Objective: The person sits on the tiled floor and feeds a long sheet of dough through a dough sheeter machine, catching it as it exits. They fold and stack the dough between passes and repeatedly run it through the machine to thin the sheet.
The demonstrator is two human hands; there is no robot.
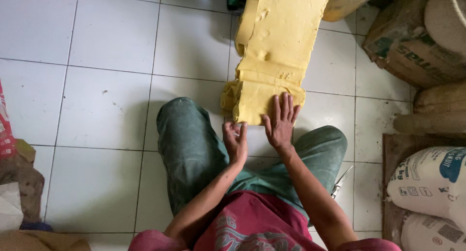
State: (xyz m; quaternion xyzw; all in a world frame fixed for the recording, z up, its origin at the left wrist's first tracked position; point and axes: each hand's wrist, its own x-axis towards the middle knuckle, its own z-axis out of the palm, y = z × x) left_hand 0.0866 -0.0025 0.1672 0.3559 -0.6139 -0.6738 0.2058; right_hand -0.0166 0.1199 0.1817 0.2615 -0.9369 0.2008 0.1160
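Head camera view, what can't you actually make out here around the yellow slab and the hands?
- Yellow slab: its far end is cut off by the top edge of the head view.
- Left hand: fingertips curl at the slab's near edge; grip unclear.
- Slab underside beneath the flat right hand: hidden.
- Metal item by the right knee: mostly hidden behind the leg.
- Sacks: cut off at the right edge.

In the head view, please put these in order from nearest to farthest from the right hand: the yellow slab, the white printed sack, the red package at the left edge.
From the right hand:
1. Yellow slab: directly under the fingers, which rest flat on its near end.
2. White printed sack: at the right side, low, beside the person's knee.
3. Red package: at the far left edge, across the tiled floor.
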